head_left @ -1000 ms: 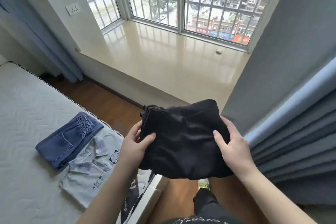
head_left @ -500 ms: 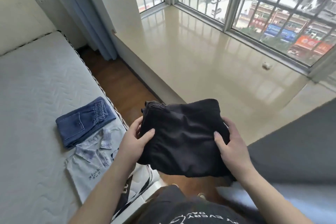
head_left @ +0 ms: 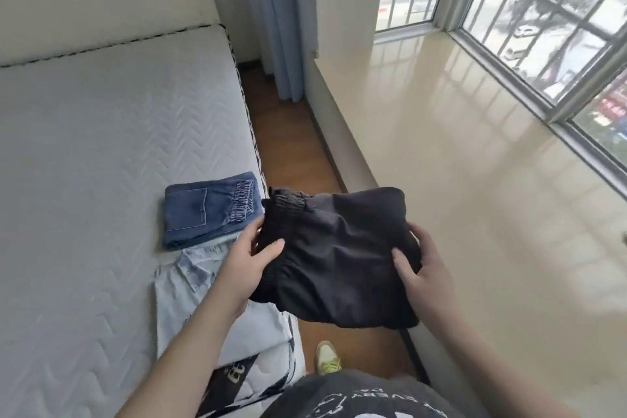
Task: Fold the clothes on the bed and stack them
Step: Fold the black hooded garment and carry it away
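Observation:
A folded black garment [head_left: 336, 254] with an elastic waistband hangs in the air over the floor strip beside the bed. My left hand [head_left: 249, 261] grips its left edge, thumb on top. My right hand [head_left: 419, 264] grips its right edge the same way. On the white quilted mattress [head_left: 84, 163], near its right edge, lie folded blue jeans [head_left: 210, 208]. A pale blue shirt [head_left: 190, 285] lies flat just in front of them, partly hidden by my left arm. A black-and-white printed garment [head_left: 244, 380] lies at the mattress corner.
A narrow wooden floor strip [head_left: 288, 142] runs between the bed and a glossy beige window ledge [head_left: 475, 180] on the right. Barred windows [head_left: 543, 10] line the ledge. A blue curtain [head_left: 281, 20] hangs at the far corner. My shoe [head_left: 327, 358] stands on the floor.
The view has swung left toward the bed, and the held black garment now sits closer to the mattress edge and the folded jeans. Both hands keep the same grip.

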Demonstrator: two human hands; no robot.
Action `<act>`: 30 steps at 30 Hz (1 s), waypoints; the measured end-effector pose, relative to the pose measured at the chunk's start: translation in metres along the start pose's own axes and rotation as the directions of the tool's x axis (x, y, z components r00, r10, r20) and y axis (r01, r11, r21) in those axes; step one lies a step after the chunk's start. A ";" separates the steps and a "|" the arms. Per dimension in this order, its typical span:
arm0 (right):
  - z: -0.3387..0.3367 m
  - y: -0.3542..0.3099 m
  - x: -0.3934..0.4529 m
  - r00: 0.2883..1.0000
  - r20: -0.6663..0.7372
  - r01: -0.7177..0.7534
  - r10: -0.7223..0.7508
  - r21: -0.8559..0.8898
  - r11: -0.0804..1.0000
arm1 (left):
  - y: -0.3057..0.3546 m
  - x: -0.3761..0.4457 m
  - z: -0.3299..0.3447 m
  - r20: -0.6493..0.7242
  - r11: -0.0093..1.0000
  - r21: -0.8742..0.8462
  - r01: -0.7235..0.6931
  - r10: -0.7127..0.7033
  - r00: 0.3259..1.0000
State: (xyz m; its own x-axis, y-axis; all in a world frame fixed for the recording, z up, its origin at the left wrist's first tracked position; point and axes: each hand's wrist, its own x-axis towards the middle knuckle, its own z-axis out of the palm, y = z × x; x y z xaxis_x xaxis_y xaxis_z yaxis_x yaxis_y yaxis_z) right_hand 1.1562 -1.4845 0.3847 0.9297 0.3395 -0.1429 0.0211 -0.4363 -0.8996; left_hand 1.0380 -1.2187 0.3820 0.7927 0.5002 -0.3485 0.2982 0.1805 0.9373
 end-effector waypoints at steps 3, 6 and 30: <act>0.017 -0.007 0.029 0.998 0.055 0.008 -0.008 0.005 1.000 | 0.003 0.015 -0.016 -0.047 1.000 0.011 0.010 -0.009 0.999; 0.033 -0.011 0.053 0.994 0.109 0.032 -0.031 -0.010 0.999 | 0.006 0.026 -0.026 -0.107 1.000 0.018 0.019 -0.017 0.994; 0.182 -0.068 0.220 0.834 0.546 0.140 -0.080 -0.069 0.988 | 0.015 0.092 -0.113 -0.577 0.998 -0.067 -0.014 -0.028 0.817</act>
State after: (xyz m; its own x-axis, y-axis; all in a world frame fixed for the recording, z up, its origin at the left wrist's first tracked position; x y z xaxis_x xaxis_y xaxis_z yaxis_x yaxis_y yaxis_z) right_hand 1.2928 -1.2288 0.3390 0.5727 0.7732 -0.2724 0.1765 -0.4408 -0.8801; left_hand 1.0557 -1.0745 0.3645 0.3325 0.8917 -0.3071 0.2510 0.2302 0.9402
